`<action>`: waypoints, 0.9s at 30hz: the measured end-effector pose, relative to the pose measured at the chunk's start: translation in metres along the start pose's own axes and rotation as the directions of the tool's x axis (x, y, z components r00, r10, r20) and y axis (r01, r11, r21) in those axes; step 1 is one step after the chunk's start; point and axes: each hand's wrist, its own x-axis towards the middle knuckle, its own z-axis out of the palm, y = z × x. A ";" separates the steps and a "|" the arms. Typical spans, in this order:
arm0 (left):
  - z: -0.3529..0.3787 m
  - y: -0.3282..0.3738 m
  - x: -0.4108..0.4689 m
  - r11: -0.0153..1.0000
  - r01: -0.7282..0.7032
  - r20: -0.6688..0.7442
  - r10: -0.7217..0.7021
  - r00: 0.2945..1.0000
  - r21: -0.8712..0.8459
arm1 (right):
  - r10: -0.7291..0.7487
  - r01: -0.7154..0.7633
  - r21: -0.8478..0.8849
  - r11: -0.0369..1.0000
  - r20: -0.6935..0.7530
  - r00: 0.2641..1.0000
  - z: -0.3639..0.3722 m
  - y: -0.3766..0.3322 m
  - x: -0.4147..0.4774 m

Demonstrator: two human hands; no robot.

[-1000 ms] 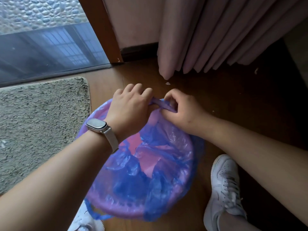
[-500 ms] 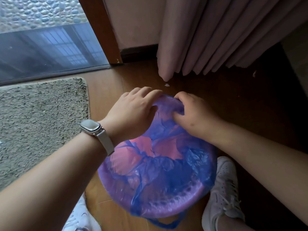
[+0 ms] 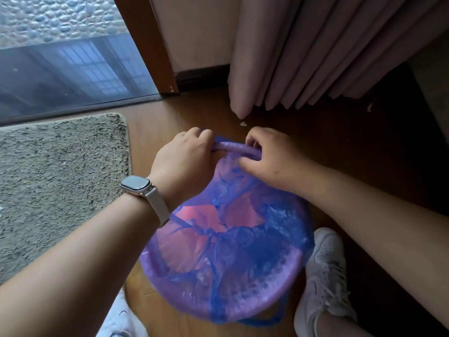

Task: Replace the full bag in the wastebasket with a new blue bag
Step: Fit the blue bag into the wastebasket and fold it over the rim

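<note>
A round pink wastebasket point(image 3: 279, 285) stands on the wooden floor between my feet, tilted toward me. A thin blue bag point(image 3: 245, 242) lines it, crumpled inside and folded over the rim. At the far rim my left hand point(image 3: 187, 159) and my right hand point(image 3: 269, 159) both pinch the bag's edge where it wraps the rim. A watch sits on my left wrist. A blue handle loop of the bag hangs below the near rim.
A grey shaggy mat point(image 3: 60, 181) lies to the left. A glass door point(image 3: 68, 69) with a wooden frame is behind it. Pink curtains point(image 3: 315, 52) hang at the back right. My white shoes point(image 3: 325, 278) flank the basket.
The basket has slid right and tilted toward me. Both hands went from pressing the bag on the far rim to pinching its edge around the rim.
</note>
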 end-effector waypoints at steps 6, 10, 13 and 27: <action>-0.015 -0.018 -0.001 0.999 -0.021 -0.034 0.022 0.999 0.043 | -0.003 0.000 -0.033 0.999 -0.111 0.994 -0.021 0.019 -0.021; -0.014 -0.003 0.013 0.986 -0.156 -0.017 0.156 0.988 -0.055 | 0.033 -0.035 -0.042 0.999 -0.053 0.998 -0.016 0.022 -0.026; -0.005 0.017 0.021 0.963 -0.250 0.012 0.253 0.967 -0.100 | 0.046 -0.046 0.016 0.999 0.005 0.999 -0.008 0.022 -0.022; -0.002 -0.005 0.010 0.998 0.065 -0.077 -0.066 0.995 -0.016 | -0.033 0.030 0.029 0.999 0.081 0.996 0.003 -0.012 0.036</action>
